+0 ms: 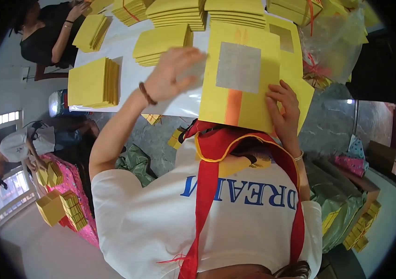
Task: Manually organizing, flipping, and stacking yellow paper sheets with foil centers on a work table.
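A stack of yellow joss paper (208, 100), its top sheet bearing a silver foil square and an orange stripe, lies at the table's near edge in front of me. My right hand (285, 109) rests at its right side, fingers apart and lightly bent on the paper. More yellow sheets (304, 93) show beneath and to the right of that hand. My left hand (174, 72) is raised left of the sheet, fingers stretched out and a little blurred, with nothing in it. Just beyond it sits a small yellow paper stack (161, 42).
Several yellow bundles (93, 83) stand along the table's (128, 83) left and far sides. A clear plastic bag (335, 46) lies at the right. One person (49, 32) sits at the far left; another (35, 139) works beside a pink-covered surface (79, 186). Green sacks (333, 200) stand lower right.
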`<act>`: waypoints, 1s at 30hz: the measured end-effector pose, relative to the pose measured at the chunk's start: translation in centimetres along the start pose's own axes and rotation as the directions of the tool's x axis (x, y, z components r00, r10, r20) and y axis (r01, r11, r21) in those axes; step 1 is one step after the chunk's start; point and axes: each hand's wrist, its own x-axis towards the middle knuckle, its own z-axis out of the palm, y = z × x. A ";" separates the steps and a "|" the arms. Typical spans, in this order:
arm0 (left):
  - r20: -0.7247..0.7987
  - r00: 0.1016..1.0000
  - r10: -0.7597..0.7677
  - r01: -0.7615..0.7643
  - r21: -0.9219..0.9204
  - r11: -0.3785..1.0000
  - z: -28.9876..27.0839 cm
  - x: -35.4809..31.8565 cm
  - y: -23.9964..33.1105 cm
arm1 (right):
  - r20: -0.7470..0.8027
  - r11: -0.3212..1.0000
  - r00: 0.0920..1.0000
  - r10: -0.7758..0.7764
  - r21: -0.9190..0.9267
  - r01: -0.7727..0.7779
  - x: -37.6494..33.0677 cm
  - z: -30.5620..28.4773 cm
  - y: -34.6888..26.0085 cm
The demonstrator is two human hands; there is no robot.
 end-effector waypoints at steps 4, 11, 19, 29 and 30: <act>0.186 0.961 0.206 -0.206 -0.020 0.978 0.5 0.0 6.6 | -0.029 0.998 1.000 -0.002 0.066 0.004 0.2 0.3 0.4; 0.129 0.967 0.220 -0.210 -0.091 0.974 0.7 -0.3 7.4 | -0.028 0.984 0.999 0.040 0.173 -0.034 0.1 0.1 0.2; 0.072 0.989 0.129 -0.105 -0.273 0.956 0.8 0.2 6.9 | 0.071 0.898 0.981 0.181 0.394 -0.194 -0.4 -0.2 0.5; 0.130 0.982 -0.138 0.180 -0.411 0.893 1.1 0.2 6.3 | 0.072 0.898 0.997 -0.037 0.441 0.002 -0.4 -0.7 1.7; 0.141 0.971 -0.193 0.236 -0.436 0.868 1.1 0.2 6.3 | 0.095 0.945 0.995 -0.025 0.327 -0.007 -0.5 -0.7 1.3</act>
